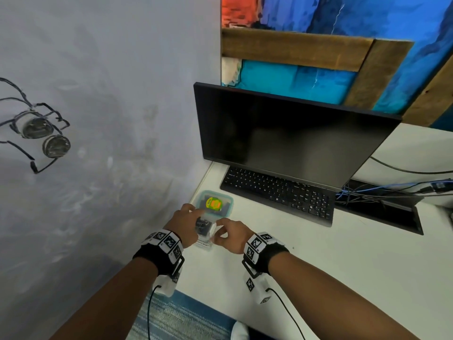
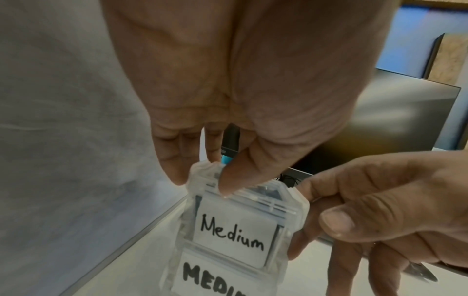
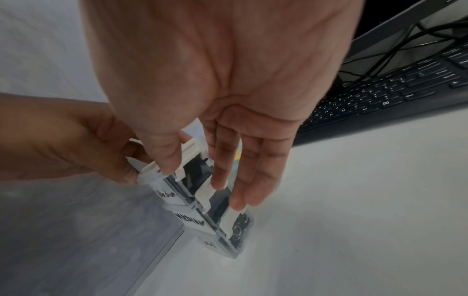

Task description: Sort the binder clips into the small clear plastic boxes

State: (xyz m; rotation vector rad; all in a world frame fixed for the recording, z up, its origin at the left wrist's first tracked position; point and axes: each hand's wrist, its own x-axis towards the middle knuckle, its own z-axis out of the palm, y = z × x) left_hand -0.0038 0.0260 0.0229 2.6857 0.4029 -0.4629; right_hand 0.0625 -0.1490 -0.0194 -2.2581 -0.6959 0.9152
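Two hands working one stack: we are pinching top "Medium" box (image 2: pixel 235 226) with left hand (image 1: pixel 185 223) at far end, right hand (image 1: pixel 230 238) clamping latch side, thumb opposing fingers (image 3: pixel 222 172). Stack of clear boxes (image 3: pixel 222 218) standing on table (image 1: pixel 331 263), black binder clips (image 3: pixel 240 226) inside. We are judging plastic light, stiff, slick; grip corners, not latches.

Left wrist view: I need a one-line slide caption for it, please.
Left hand and right hand grip the top clear box, labelled "Medium", on a stack.
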